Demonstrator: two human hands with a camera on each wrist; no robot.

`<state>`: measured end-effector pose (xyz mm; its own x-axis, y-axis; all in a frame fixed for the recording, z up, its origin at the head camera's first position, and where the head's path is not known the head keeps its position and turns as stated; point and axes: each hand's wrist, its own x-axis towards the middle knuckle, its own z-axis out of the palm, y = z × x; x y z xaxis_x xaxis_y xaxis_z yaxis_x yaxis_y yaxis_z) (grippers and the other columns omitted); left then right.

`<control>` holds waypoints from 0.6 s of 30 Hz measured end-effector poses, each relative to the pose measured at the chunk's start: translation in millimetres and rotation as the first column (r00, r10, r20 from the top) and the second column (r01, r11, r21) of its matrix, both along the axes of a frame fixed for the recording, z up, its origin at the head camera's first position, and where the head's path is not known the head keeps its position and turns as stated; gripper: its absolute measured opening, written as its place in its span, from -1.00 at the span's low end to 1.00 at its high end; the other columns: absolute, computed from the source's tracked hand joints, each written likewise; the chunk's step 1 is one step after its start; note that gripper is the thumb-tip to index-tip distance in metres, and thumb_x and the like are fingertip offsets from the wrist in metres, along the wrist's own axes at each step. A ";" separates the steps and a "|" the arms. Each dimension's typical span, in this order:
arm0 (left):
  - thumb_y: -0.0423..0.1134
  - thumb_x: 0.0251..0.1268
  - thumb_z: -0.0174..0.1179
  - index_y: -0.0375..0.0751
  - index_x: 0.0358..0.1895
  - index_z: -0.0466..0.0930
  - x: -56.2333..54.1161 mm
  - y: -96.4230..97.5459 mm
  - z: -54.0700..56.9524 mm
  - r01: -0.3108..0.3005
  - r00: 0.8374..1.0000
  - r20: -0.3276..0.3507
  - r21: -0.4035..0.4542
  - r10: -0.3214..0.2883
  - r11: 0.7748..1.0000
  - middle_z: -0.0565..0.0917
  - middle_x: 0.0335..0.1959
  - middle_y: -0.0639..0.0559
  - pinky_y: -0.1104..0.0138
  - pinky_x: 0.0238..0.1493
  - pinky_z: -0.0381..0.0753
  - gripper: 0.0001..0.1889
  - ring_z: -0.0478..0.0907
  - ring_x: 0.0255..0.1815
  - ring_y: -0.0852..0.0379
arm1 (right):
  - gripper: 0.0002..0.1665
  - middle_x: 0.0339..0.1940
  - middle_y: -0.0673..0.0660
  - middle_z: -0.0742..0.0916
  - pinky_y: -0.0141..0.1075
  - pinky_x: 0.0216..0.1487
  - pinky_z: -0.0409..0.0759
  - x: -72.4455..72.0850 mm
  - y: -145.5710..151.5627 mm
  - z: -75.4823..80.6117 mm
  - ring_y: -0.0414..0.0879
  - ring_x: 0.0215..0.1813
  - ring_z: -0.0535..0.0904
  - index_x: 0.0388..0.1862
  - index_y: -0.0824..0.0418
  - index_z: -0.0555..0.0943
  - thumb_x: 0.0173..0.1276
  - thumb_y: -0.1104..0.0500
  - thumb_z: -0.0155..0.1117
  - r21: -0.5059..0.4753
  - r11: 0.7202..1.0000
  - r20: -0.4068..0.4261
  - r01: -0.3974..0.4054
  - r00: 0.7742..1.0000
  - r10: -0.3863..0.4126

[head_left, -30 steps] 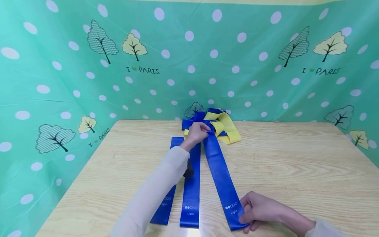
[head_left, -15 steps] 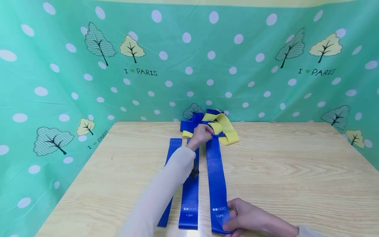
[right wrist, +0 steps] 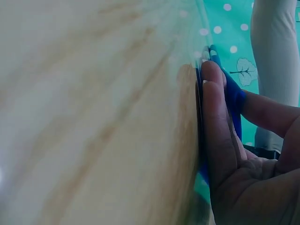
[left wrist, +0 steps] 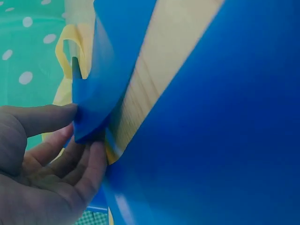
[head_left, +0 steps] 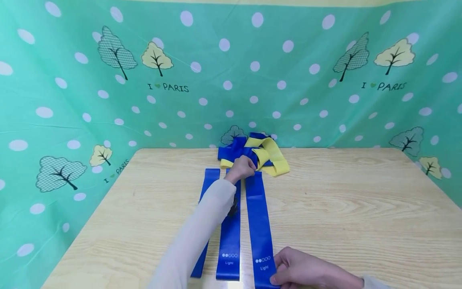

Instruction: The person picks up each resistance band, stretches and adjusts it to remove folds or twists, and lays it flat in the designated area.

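Note:
Three blue resistance bands lie lengthwise on the table in the head view. My left hand (head_left: 242,167) pinches the far end of the rightmost band (head_left: 259,218); in the left wrist view its thumb and fingers close on the folded blue end. At the near end, by the printed word "Light", my right hand (head_left: 297,268) pinches the same band's right edge between thumb and fingers. Just left of it lies the middle band (head_left: 229,241), partly under my left forearm. The leftmost band (head_left: 212,176) is largely hidden by my sleeve.
Behind my left hand is a loose pile of blue bands (head_left: 231,151) and yellow bands (head_left: 276,156) at the table's back edge. The wooden table (head_left: 343,208) extends to both sides. A green dotted cloth (head_left: 306,100) hangs behind it.
The rightmost band has swung left at its near end with my right hand, now lying nearly parallel to the middle one. My left hand has brought its far end slightly nearer, off the pile.

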<state>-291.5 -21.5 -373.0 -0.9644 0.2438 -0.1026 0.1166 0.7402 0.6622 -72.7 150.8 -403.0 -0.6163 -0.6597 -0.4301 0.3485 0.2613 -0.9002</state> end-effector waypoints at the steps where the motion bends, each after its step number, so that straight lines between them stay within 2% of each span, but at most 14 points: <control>1: -0.48 0.09 0.22 -0.29 -0.27 0.73 0.2 -0.6 0.6 0.004 1.000 0.000 -0.013 -0.004 1.000 0.72 -0.17 -0.11 0.27 -0.17 0.61 -0.84 0.60 -0.17 0.00 | -0.87 -0.68 -0.05 0.65 -0.60 -0.62 0.40 0.0 0.6 -0.4 -0.37 -0.64 0.49 -0.29 0.38 0.61 0.20 0.33 0.23 -0.017 1.000 0.013 -0.011 1.000 0.011; 3: -0.48 0.09 0.21 -0.28 -0.29 0.74 0.0 -1.1 1.0 0.014 1.000 -0.003 -0.032 -0.014 0.999 0.73 -0.17 -0.10 0.30 -0.20 0.60 -0.84 0.61 -0.17 0.01 | -0.89 -0.70 -0.06 0.62 -0.61 -0.65 0.35 -0.6 0.9 -1.3 -0.39 -0.67 0.45 -0.32 0.39 0.60 0.19 0.34 0.22 -0.035 0.999 0.013 -0.027 1.000 0.028; 5: -0.49 0.11 0.19 -0.27 -0.30 0.75 -1.3 -0.8 0.1 0.022 1.000 -0.021 -0.049 -0.023 0.999 0.74 -0.19 -0.09 0.34 -0.25 0.58 -0.83 0.61 -0.18 0.02 | -0.91 -0.70 -0.06 0.62 -0.60 -0.64 0.38 -1.9 0.4 -1.4 -0.38 -0.65 0.46 -0.33 0.38 0.59 0.19 0.35 0.23 -0.029 0.999 -0.014 -0.027 1.000 0.026; 9: -0.53 0.14 0.13 -0.26 -0.35 0.77 -5.4 1.8 -2.7 0.010 0.997 -0.080 -0.079 -0.016 0.997 0.75 -0.22 -0.06 0.37 -0.29 0.56 -0.78 0.63 -0.16 0.02 | -0.90 -0.60 0.14 0.72 -0.55 -0.59 0.52 -6.5 -2.7 -1.0 -0.32 -0.59 0.57 -0.32 0.38 0.59 0.19 0.35 0.25 -0.006 1.000 -0.045 -0.012 0.999 0.012; 12: -0.54 0.15 0.12 -0.25 -0.35 0.76 -9.2 4.6 -4.2 -0.018 0.990 -0.139 -0.078 0.007 0.997 0.75 -0.23 -0.06 0.31 -0.17 0.63 -0.77 0.64 -0.12 0.01 | -0.88 -0.48 0.30 0.75 -0.52 -0.54 0.57 -10.9 -3.4 -0.3 -0.25 -0.55 0.64 -0.28 0.40 0.58 0.22 0.34 0.23 0.005 1.000 -0.042 0.002 0.999 -0.001; 14: -0.54 0.15 0.13 -0.25 -0.33 0.75 -11.9 6.4 -4.8 -0.039 0.985 -0.170 -0.063 0.028 0.997 0.73 -0.22 -0.07 0.25 -0.10 0.65 -0.78 0.64 -0.10 0.00 | -0.86 -0.45 0.33 0.75 -0.49 -0.53 0.59 -14.6 -2.9 0.1 -0.22 -0.53 0.66 -0.25 0.42 0.56 0.24 0.35 0.21 0.010 1.000 -0.037 0.015 0.999 -0.015; 18: -0.54 0.15 0.13 -0.26 -0.27 0.73 -16.3 8.0 -7.1 -0.045 0.985 -0.169 -0.045 0.037 0.998 0.72 -0.17 -0.07 0.22 -0.05 0.64 -0.79 0.63 -0.08 0.01 | -0.81 -0.44 0.34 0.75 -0.45 -0.49 0.62 -21.6 -1.7 -0.2 -0.18 -0.51 0.69 -0.20 0.46 0.54 0.25 0.35 0.19 0.004 1.000 -0.040 0.029 0.999 -0.029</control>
<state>-307.7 -13.5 -380.1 -0.9780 0.2024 0.0511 0.1922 0.7775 0.5987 -94.3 149.1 -403.3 -0.6517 -0.6394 -0.4079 0.3197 0.2562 -0.9122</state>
